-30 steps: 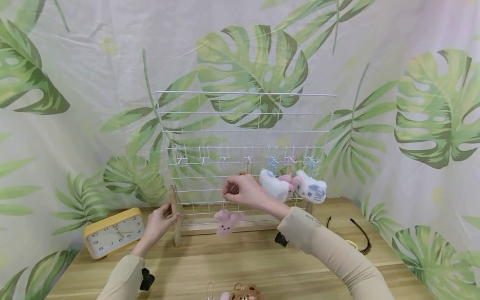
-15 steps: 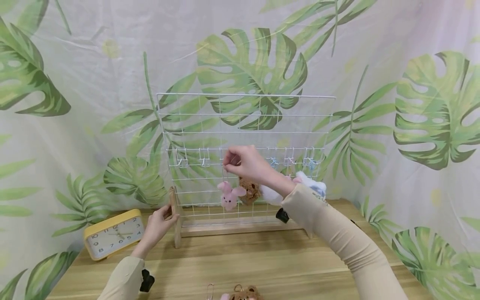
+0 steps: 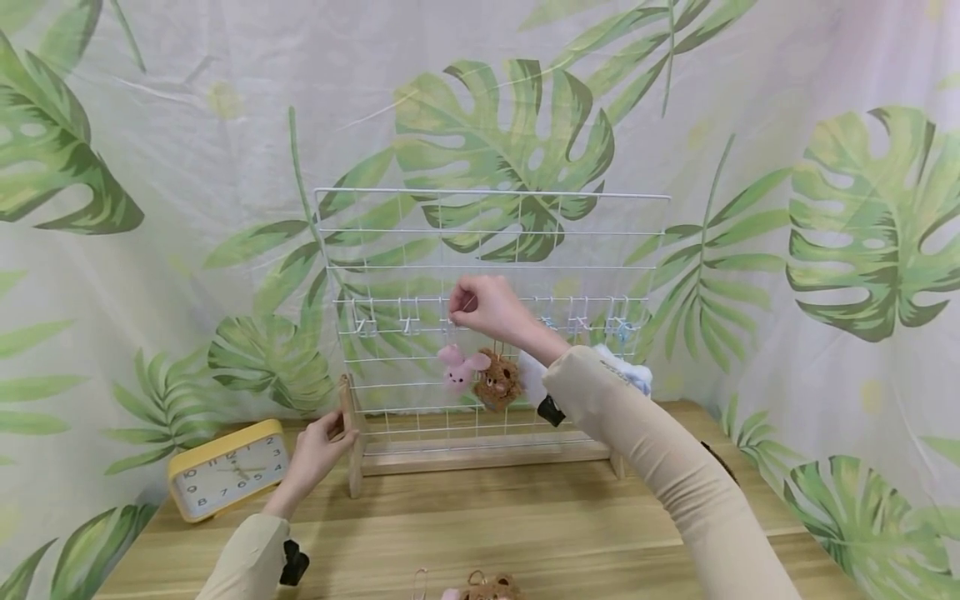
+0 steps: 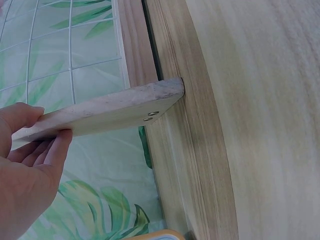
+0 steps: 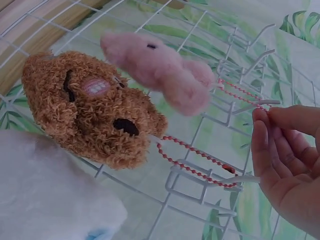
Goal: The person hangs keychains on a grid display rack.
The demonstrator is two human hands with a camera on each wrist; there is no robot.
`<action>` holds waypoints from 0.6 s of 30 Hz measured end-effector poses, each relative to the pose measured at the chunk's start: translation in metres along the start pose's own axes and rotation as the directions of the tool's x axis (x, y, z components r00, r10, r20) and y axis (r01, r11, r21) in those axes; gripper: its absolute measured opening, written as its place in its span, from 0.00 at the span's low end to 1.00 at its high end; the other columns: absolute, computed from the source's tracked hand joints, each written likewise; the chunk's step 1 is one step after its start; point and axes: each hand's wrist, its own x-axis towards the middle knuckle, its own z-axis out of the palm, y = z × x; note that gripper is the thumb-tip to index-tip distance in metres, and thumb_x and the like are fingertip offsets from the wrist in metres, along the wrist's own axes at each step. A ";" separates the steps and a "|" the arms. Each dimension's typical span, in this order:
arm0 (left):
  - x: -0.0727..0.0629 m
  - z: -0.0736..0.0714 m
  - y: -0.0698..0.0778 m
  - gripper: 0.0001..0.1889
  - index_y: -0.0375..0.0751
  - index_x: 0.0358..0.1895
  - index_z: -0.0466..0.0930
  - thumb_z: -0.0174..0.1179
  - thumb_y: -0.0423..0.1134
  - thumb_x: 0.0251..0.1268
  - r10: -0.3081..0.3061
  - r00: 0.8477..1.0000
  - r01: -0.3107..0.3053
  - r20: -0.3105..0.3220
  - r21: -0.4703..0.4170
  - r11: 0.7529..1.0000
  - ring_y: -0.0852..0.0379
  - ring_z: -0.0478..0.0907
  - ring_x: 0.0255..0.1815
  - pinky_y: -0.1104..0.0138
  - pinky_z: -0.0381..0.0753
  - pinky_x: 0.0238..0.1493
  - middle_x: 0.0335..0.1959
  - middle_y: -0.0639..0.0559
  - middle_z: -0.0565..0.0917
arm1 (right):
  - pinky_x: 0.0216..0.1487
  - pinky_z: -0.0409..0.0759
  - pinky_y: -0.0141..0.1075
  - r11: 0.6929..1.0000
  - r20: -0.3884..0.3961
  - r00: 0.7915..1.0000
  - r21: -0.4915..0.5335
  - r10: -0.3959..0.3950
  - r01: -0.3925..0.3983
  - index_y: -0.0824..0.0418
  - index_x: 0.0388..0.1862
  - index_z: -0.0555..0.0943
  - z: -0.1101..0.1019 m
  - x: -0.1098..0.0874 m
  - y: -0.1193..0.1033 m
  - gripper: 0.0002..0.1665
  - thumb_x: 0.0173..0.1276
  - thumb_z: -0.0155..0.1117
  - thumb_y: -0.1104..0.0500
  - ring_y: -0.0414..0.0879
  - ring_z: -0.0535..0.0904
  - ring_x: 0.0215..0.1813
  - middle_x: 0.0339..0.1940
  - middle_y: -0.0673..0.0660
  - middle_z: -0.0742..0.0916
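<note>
My right hand point(image 3: 495, 312) pinches the pink bead chain point(image 5: 240, 92) of a pink bunny plush keychain point(image 3: 455, 375) between thumb and forefinger. In the right wrist view the chain's end is at the tip of a white wire hook point(image 5: 270, 102), and the bunny point(image 5: 155, 65) dangles by it. Beside it, a curly brown bear plush point(image 5: 85, 105) hangs by its own bead chain from the neighbouring hook. My left hand point(image 3: 318, 450) grips the wooden side post point(image 4: 110, 107) of the white wire grid rack point(image 3: 487, 194), thumb on one face and fingers on the other.
Bare hooks point(image 3: 363, 327) are at the rack's left. White plush toys point(image 3: 630, 367) hang right, partly behind my right arm. A yellow clock point(image 3: 228, 468) stands left on the wooden table point(image 3: 420, 525). Another brown bear plush point(image 3: 491, 589) lies at the near edge, with a dark band point(image 3: 720, 462) at right.
My right hand has risen from low before the rack to hook height, lifting the bunny keychain beside the hanging bear. The left hand has kept its grip on the post.
</note>
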 end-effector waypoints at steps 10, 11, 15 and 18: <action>0.002 0.002 -0.001 0.29 0.22 0.71 0.62 0.55 0.36 0.73 0.008 1.000 -0.008 -0.007 0.001 1.000 0.32 0.72 0.68 0.47 0.79 0.63 0.66 0.25 0.72 | 0.43 0.85 0.29 1.000 0.016 1.000 0.003 -0.004 0.004 0.63 0.34 0.82 0.002 -0.002 0.003 0.01 0.64 0.66 0.67 0.47 0.88 0.40 0.37 0.59 0.90; 0.002 0.002 -0.001 0.29 0.22 0.71 0.62 0.55 0.36 0.73 0.011 1.000 -0.011 -0.011 0.002 1.000 0.32 0.72 0.67 0.47 0.79 0.62 0.66 0.25 0.72 | 0.43 0.85 0.29 1.000 0.009 1.000 0.008 -0.007 0.007 0.63 0.34 0.82 0.001 -0.004 0.003 0.01 0.64 0.66 0.67 0.48 0.88 0.40 0.37 0.59 0.90; 0.003 0.001 -0.002 0.29 0.22 0.70 0.63 0.56 0.36 0.73 0.024 1.000 -0.024 -0.017 0.010 1.000 0.32 0.73 0.66 0.46 0.79 0.62 0.65 0.25 0.73 | 0.42 0.85 0.29 0.998 -0.026 0.999 0.045 -0.036 0.037 0.63 0.33 0.82 -0.005 -0.013 -0.001 0.01 0.64 0.66 0.67 0.47 0.88 0.38 0.36 0.59 0.90; 0.002 0.000 -0.002 0.29 0.22 0.70 0.63 0.56 0.36 0.73 0.022 1.000 -0.022 -0.012 0.006 1.000 0.31 0.72 0.67 0.46 0.79 0.62 0.65 0.24 0.73 | 0.40 0.85 0.28 0.995 -0.035 0.998 0.081 -0.059 0.062 0.63 0.34 0.82 -0.009 -0.027 -0.005 0.01 0.65 0.67 0.67 0.45 0.87 0.36 0.35 0.58 0.90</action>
